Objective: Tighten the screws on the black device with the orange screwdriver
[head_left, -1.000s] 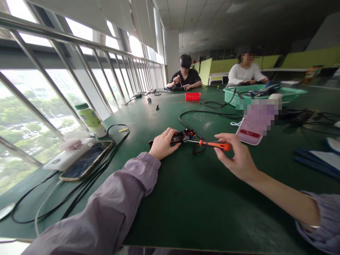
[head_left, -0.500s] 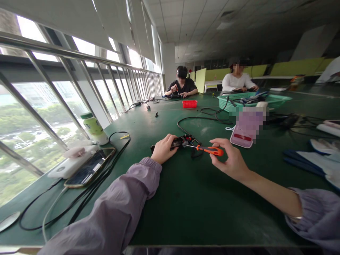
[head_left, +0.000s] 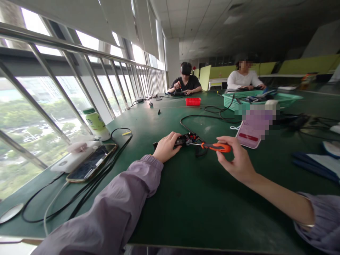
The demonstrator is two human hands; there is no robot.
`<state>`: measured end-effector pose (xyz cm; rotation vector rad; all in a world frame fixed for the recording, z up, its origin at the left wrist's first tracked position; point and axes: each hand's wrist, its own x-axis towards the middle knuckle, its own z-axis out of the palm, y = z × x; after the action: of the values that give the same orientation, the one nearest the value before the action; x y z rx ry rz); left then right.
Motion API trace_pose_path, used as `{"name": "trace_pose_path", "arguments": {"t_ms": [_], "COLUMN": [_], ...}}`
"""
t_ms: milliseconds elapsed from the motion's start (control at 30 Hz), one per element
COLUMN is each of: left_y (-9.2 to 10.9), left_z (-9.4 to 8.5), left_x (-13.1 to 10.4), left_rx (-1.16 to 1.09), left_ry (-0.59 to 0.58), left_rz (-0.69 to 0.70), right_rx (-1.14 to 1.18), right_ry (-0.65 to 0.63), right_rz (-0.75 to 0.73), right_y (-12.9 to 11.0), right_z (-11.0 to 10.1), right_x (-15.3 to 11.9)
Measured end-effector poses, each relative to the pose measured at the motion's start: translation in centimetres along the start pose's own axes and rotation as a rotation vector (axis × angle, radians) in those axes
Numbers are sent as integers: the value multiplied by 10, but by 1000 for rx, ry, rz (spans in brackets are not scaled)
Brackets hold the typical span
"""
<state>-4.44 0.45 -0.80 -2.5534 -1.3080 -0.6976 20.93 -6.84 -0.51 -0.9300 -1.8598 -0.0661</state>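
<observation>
My left hand (head_left: 168, 147) is wrapped over a black corded device (head_left: 182, 140), pressing it on the green table. Small red and dark parts show at the device's right end, beside a dark cable; its exact kind cannot be made out. In my right hand (head_left: 237, 159) is an orange and black screwdriver (head_left: 216, 147), held by the back of its handle between thumb and fingers. The screwdriver lies nearly level, its shaft pointing left, with the tip at the device's right end. Whether the tip sits in a screw is too small to tell.
On the left are a green-capped bottle (head_left: 97, 124), a phone (head_left: 92, 163), a white case (head_left: 75, 156) and black cords. Ahead stand a red tray (head_left: 193, 102) and a green basket (head_left: 231, 102). To the right lie a pink phone (head_left: 249, 132) and gloves (head_left: 318, 164). Two people sit across.
The whole view has shifted slightly, so things appear a little further right. Both hands keep their hold on the device and the screwdriver, with the tip still at the device's end.
</observation>
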Motion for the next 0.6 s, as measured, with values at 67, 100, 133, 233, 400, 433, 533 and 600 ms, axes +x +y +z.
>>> {"name": "trace_pose_path", "arguments": {"t_ms": [67, 100, 133, 233, 400, 433, 533, 600], "left_y": [0, 0, 0, 1, 2, 2, 3, 3], "left_z": [0, 1, 1, 1, 1, 1, 0, 0], "left_x": [0, 0, 0, 0, 0, 0, 0, 0], "left_rx": [10, 15, 20, 24, 27, 26, 28, 34], "left_ry": [-4, -7, -9, -13, -27, -31, -39, -42], "left_rz": [-3, -6, -8, -7, -13, -17, -23, -26], "right_rx": [-17, -32, -45, -45, 19, 19, 16, 6], "right_ry": [-41, -75, -112, -196, -62, -18, 31, -22], "right_rz": [1, 17, 41, 119, 134, 112, 67, 79], "right_y": [-1, -2, -2, -3, 1, 2, 3, 2], "right_z": [0, -1, -2, -3, -1, 0, 1, 1], "right_x": [0, 0, 0, 0, 1, 1, 0, 0]}}
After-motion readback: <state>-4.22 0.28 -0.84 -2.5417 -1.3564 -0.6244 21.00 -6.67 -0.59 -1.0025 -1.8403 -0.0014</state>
